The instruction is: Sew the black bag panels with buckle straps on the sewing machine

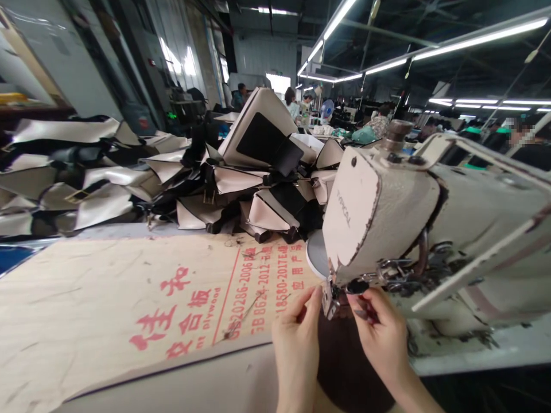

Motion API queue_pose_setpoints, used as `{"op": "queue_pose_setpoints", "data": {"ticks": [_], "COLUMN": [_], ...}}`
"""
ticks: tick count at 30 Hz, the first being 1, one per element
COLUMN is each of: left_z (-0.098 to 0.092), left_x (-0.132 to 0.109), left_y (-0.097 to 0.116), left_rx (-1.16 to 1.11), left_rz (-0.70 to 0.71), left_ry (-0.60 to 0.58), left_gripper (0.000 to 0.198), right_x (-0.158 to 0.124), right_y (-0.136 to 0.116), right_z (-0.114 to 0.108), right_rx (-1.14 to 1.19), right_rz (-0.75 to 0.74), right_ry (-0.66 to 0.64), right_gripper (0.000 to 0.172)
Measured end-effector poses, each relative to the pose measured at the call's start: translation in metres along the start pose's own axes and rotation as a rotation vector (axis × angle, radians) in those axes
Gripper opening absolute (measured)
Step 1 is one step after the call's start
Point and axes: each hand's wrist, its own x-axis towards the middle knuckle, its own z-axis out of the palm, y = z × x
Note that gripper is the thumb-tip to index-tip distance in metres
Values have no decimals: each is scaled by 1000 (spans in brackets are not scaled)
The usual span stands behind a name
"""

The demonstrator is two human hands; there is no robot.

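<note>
A worn cream sewing machine [387,212] stands at the right, its needle area between my two hands. My left hand [298,338] is raised just left of the presser foot, thumb and fingertips pinched together; what they hold is too small to make out. On the other side of the needle area, my right hand [381,338] has its fingers curled round small dark metal scissors, with the thumb and a fingertip close to the needle. A beige panel with a dark edge [193,381] lies at the bottom, partly behind my left wrist.
Cream and black bags [275,209] are heaped along the far side of the plywood table [116,287]. Loose thread scraps lie on the plywood. A round grey disc [317,255] sits beside the machine head. Several people are in the background.
</note>
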Motion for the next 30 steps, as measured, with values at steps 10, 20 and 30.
{"op": "queue_pose_setpoints", "data": {"ticks": [10,20,30], "left_z": [4,6,9], "left_x": [0,1,3], "left_y": [-7,-12,-14], "left_rx": [-41,-41,-55], "left_rz": [-25,-22,-19], "left_ry": [-76,-113,-109], "left_gripper": [31,31,29], "right_x": [-2,-5,-5], "right_y": [0,0,0], "right_z": [2,3,3], "right_rx": [-84,-68,-82], "right_rz": [-51,-22,-45], "right_ry": [9,-1,7], "right_gripper": [17,19,20]}}
